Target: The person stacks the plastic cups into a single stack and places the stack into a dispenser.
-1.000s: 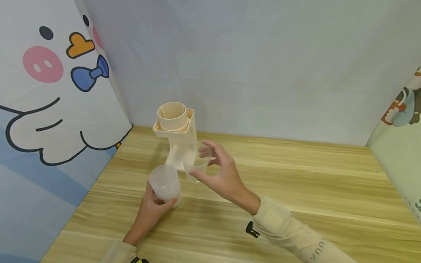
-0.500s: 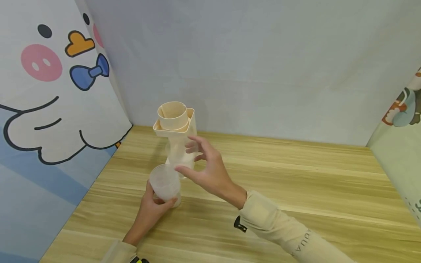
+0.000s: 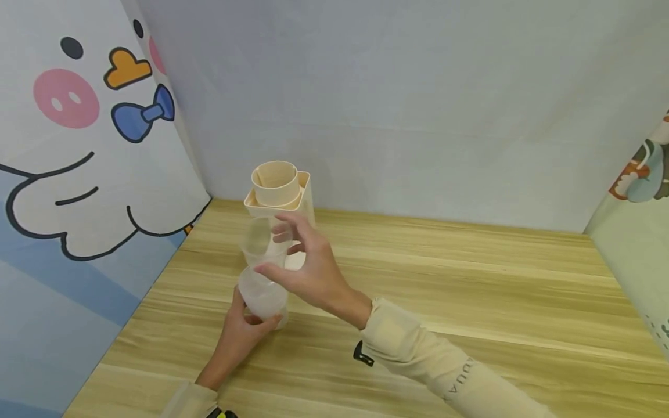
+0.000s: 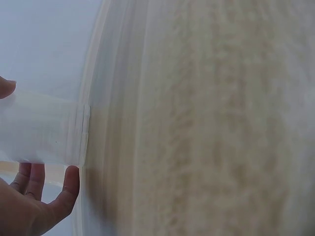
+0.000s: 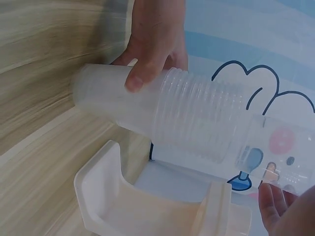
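Note:
My left hand (image 3: 243,334) grips a stack of clear plastic cups (image 3: 263,297) low down, with the stack upright on the table. Many nested rims show on the cup stack (image 5: 194,115) in the right wrist view. Above it, my right hand (image 3: 308,264) holds a single clear plastic cup (image 3: 258,238) between thumb and fingers. The lower end of that single cup (image 5: 280,147) is right at the stack's open top. In the left wrist view, the left hand's fingers (image 4: 66,196) curl by the stack's base (image 4: 54,130).
Just behind the cups stands a cream plastic dispenser-like stand (image 3: 277,184) with a round tube on top and a curved body. The wood-grain table (image 3: 470,290) stretches off to the right. A pale cloth wall (image 3: 392,116) rises behind, and a cartoon-printed cloth (image 3: 104,174) hangs at left.
My right hand has carried the single cup leftward, from beside the stand to over the stack. The left hand and the stack have stayed in place.

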`<state>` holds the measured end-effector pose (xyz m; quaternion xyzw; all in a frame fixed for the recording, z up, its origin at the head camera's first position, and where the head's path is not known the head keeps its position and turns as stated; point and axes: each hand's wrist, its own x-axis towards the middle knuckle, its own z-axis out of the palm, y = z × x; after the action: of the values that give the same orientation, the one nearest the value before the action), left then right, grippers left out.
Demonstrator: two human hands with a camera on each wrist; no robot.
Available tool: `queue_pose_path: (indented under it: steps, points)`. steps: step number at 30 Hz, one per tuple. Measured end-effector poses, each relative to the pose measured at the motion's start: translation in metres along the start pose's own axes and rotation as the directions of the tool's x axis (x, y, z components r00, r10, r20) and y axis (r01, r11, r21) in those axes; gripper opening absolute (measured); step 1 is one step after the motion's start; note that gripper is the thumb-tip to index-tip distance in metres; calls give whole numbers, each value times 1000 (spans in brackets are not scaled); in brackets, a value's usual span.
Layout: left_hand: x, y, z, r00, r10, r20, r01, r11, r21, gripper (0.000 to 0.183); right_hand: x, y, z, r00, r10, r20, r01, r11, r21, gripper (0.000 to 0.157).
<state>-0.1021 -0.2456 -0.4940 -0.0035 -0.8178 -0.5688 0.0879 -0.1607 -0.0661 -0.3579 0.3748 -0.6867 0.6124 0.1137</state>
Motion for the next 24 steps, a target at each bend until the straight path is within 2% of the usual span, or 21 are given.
queue_pose_path:
  steps: [2,9,12,15,18,21,24]
  points:
    - [-2,10,-1,1000,-3,7,3,1000,9,82,1,1,3,1000,-7,10,7,1000,0,71]
    - [-3,18,0,1000,-3,3,3,1000,0,78,-1,3,9,999,-18,49,19,1000,-13,71]
    - [-6,35,-1,1000,-10,18,10,1000,5,78,-3,5,11,997,-7,74,9,999,-31,71]
    - [-7,41,-2,999,-16,32,16,1000,2,78,-5,7,13,995,8,102,-2,999,-55,72]
    - [-7,39,-3,999,-18,41,19,1000,-3,78,-8,10,16,991,31,130,-21,997,-73,73]
    - [-6,34,-3,999,15,44,-15,1000,8,78,-12,13,17,986,61,153,-45,993,-105,73]
    - [-4,20,-4,999,19,45,-19,1000,9,80,-16,16,18,980,93,176,-69,987,-142,74]
